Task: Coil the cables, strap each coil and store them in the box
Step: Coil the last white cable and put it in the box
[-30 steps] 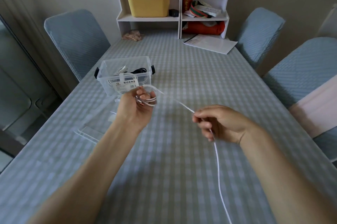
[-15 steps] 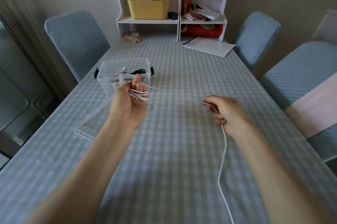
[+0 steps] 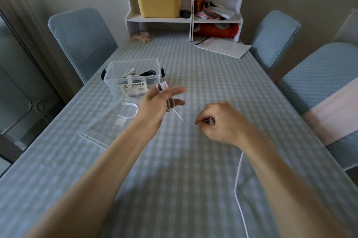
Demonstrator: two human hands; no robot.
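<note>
A thin white cable (image 3: pixel 238 179) is partly wound in loops around the fingers of my left hand (image 3: pixel 155 106), held above the table just right of the box. From those loops the cable runs down and right to my right hand (image 3: pixel 220 121), which pinches it between thumb and fingers. Past that hand the cable trails under my right forearm toward the near table edge. The clear plastic box (image 3: pixel 133 80) stands open behind my left hand and holds coiled cables, one black. A white strap (image 3: pixel 129 110) lies on the cloth left of my left wrist.
The box's clear lid (image 3: pixel 95 137) lies flat near the left table edge. A white shelf unit (image 3: pixel 186 5) and a white booklet (image 3: pixel 222 46) sit at the far end. Blue-covered chairs (image 3: pixel 81 40) flank the checked tablecloth (image 3: pixel 174 179) on both sides.
My right hand swung from far out on the right back in toward my left hand, bringing the cable with it. My left hand's fingers spread and point right, with more loops around them.
</note>
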